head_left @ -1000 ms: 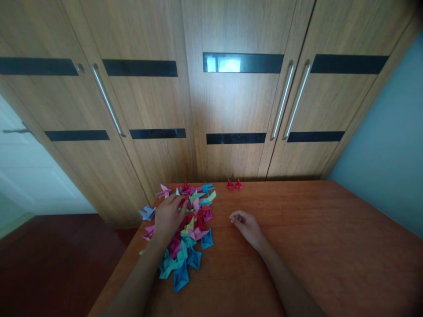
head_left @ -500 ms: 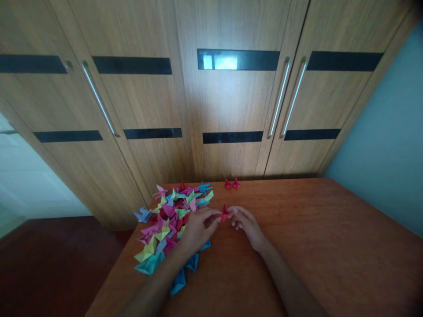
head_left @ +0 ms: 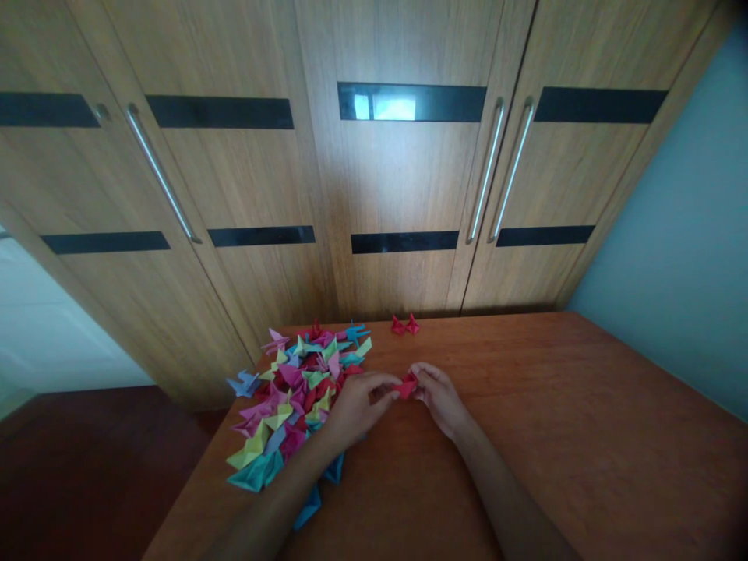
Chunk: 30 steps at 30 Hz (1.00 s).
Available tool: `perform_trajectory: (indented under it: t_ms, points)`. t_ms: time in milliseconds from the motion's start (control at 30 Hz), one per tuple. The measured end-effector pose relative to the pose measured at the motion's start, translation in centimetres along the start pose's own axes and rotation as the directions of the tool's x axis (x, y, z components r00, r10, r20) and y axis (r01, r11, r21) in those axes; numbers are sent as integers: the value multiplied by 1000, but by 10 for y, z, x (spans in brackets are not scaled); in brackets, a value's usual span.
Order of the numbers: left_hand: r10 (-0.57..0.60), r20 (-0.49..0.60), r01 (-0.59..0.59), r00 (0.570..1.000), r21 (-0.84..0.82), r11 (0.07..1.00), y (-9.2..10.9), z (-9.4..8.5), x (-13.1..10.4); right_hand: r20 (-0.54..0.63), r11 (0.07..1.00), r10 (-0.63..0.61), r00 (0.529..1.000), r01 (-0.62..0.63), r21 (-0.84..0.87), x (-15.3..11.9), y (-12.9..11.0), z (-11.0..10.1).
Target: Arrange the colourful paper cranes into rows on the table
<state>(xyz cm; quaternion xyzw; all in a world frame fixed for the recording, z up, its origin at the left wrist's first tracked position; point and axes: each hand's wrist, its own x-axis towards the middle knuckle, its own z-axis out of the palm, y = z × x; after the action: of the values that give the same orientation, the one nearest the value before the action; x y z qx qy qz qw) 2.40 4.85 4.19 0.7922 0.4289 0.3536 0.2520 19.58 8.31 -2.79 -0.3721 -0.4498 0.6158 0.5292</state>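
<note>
Between my two hands, just above the wooden table, is a small red origami crane. My left hand pinches its left end between thumb and fingertips. On its other side, the fingers of my right hand are closed on the red paper and hide part of it. A pile of folded paper cranes in pink, yellow, red, purple and teal lies to the left, partly behind my left hand and forearm. Blue ones show beside that forearm.
Two red folded paper pieces stand near the table's back edge. The brown table reaches right toward a pale blue wall. Wooden wardrobe doors with metal handles rise behind it. Dark floor shows at left.
My right hand's fingers have closed in on the red crane, which has turned and now looks flatter. The whole view has shifted slightly, so the pile appears further left.
</note>
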Motion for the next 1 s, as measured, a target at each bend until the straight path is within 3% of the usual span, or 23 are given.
perform_trajectory:
  t_ms: [233, 367, 433, 500, 633, 800, 1000]
  points:
    - [-51, 78, 67, 996, -227, 972, -4, 4, 20, -79, 996, -22, 997, 28, 83, 5, -2, -9]
    - [-47, 65, 60, 997, -219, 974, -16, 11, 38, -195, 996, -60, 979, 70, 47, 10, -2, -16]
    - [-27, 28, 31, 999, -146, 989, -23, 16, 52, -269, 995, -98, 958, 99, -10, 13, -1, -19]
    - [24, -9, -23, 1000, 30, 999, -28, 22, 72, -303, 988, -144, 942, 117, -104, 16, 2, -20]
    - [104, -12, -93, 995, 338, 937, -33, 38, 121, -216, 940, -217, 952, 145, -308, 18, 10, -18]
    - [96, 14, -92, 995, 431, 898, -39, 63, 167, -103, 843, -260, 960, 173, -510, 17, 15, -13]
    - [28, 75, -61, 997, 490, 870, -51, 83, 183, -84, 797, -243, 966, 150, -585, 14, 11, -9]
